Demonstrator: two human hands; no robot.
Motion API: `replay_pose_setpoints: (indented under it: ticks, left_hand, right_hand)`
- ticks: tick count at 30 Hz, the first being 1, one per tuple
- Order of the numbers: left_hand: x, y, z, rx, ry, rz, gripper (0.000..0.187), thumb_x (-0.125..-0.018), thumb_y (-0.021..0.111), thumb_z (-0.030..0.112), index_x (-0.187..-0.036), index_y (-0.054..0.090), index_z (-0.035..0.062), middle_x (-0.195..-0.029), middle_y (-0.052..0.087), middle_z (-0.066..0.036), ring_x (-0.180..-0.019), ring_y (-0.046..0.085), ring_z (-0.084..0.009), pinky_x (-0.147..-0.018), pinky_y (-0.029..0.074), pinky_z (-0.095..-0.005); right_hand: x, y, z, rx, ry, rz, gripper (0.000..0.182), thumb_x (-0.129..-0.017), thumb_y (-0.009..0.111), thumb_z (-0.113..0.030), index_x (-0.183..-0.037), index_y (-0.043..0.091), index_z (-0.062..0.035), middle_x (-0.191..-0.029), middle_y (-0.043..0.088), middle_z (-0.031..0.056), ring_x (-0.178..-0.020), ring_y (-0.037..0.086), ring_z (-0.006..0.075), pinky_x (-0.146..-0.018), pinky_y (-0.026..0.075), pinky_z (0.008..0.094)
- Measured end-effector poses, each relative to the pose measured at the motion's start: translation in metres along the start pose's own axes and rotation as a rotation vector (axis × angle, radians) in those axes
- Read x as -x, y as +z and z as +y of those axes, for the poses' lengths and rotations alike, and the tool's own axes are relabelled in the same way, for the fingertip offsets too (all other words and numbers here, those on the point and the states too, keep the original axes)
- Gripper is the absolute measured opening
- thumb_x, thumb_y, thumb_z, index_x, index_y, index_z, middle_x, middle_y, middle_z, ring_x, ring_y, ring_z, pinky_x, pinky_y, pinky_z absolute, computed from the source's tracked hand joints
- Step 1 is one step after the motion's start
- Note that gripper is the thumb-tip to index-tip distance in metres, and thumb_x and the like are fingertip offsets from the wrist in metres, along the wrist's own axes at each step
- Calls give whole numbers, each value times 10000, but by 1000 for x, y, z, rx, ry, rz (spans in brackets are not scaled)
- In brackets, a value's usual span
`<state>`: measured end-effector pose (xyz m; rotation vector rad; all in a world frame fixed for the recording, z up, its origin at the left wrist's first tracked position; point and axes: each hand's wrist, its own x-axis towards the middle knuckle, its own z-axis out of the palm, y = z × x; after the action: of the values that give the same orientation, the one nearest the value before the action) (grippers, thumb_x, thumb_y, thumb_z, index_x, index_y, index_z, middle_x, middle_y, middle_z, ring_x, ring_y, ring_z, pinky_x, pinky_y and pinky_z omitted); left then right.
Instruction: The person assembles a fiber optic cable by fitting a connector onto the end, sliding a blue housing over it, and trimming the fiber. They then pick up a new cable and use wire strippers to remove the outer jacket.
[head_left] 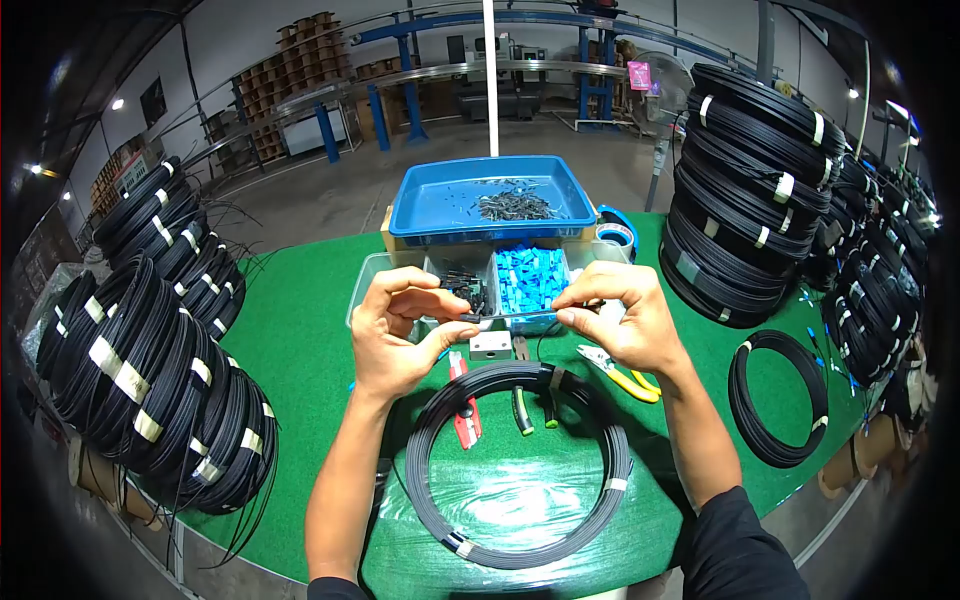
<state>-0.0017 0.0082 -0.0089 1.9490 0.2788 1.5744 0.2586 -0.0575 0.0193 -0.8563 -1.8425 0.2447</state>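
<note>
Left hand (395, 335) and right hand (622, 315) each have thumb and fingertips pinched on the cable (515, 316), over the desk (300, 335) toward its far edge. Tiny grip imo, so an uneven tug could drop it among the blue bits (530, 278).

both hands (390, 340) (635, 315) pinching, fingers (400, 278) curled, forearms (342, 485) (703, 445) extended

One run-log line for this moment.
left hand: pinching thin dark strand | right hand: pinching same strand | centre coil: lying flat | yellow-handled pliers: unheld
</note>
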Motion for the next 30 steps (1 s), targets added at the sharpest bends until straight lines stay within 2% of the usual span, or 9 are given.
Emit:
replay_pose_setpoints:
  ticks: [9, 11, 17, 19, 21, 24, 27, 29, 30]
  left_hand:
    - [0, -4, 0, -48, 51, -23, 588, -683, 823, -141, -1150, 509, 28, -914, 714, -148, -863, 723, -201, -770, 600, -308]
    - [-1, -5, 1, -84, 72, -66, 595, -681, 829, -134, -1157, 510, 27, -914, 715, -146, -862, 722, -199, -761, 595, -301]
    - [-1, 8, 7, -104, 124, -96, 635, -679, 852, -90, -1191, 497, 31, -949, 717, -147, -888, 718, -215, -746, 573, -292]
    - [-5, 12, 9, -25, 161, 9, 650, -683, 856, -77, -1203, 483, 35, -980, 715, -156, -902, 715, -222, -759, 568, -295]
    - [-2, 9, 5, -43, 159, 6, 636, -697, 838, -93, -1204, 476, 38, -955, 722, -161, -891, 721, -227, -775, 571, -291]
    - [3, 12, 10, 35, -40, 83, 559, -721, 808, -115, -1171, 511, 28, -884, 740, -145, -848, 736, -195, -771, 581, -282]
    - [5, 14, 12, -55, 65, 65, 551, -719, 816, -105, -1165, 517, 20, -857, 745, -139, -828, 744, -197, -738, 590, -277]
    - [5, 20, 19, -153, 123, 45, 500, -710, 834, -80, -1112, 550, 9, -821, 748, -140, -792, 752, -212, -698, 604, -286]
    - [5, 22, 21, -192, 170, 29, 525, -706, 833, -93, -1120, 523, 0, -818, 742, -147, -793, 750, -214, -693, 602, -283]
  right_hand:
    - [0, 5, -6, 115, -35, 34, 111, -753, 757, -13, -863, 760, -32, -725, 673, 75, -609, 587, 143, -553, 430, 281]
    - [-1, 6, -8, 215, -186, 4, 118, -743, 766, -18, -860, 761, -36, -710, 664, 75, -605, 596, 154, -541, 425, 291]
    - [1, 15, -12, 60, -64, 8, 127, -746, 767, -16, -873, 756, -24, -717, 677, 83, -598, 613, 158, -554, 452, 288]
    - [1, 17, -13, 41, -48, 24, 124, -748, 763, -11, -871, 756, -20, -719, 680, 84, -600, 616, 156, -560, 459, 283]
    - [1, 18, -12, 22, -31, 40, 120, -751, 759, -6, -870, 756, -17, -721, 683, 84, -601, 620, 154, -567, 466, 278]
    - [2, 20, -12, 61, -73, 41, 161, -763, 756, -23, -924, 758, -33, -714, 682, 77, -603, 620, 148, -553, 467, 275]
    - [2, 22, -23, 93, -18, 35, 220, -766, 780, -73, -985, 758, -76, -754, 694, 50, -606, 619, 139, -616, 465, 294]
    - [3, 22, -26, 243, -190, -5, 267, -762, 801, -123, -1025, 755, -118, -811, 706, 18, -666, 635, 142, -702, 444, 320]
    - [5, 25, -23, 243, -224, 20, 249, -744, 816, -132, -987, 764, -132, -850, 710, 1, -740, 648, 151, -751, 416, 338]
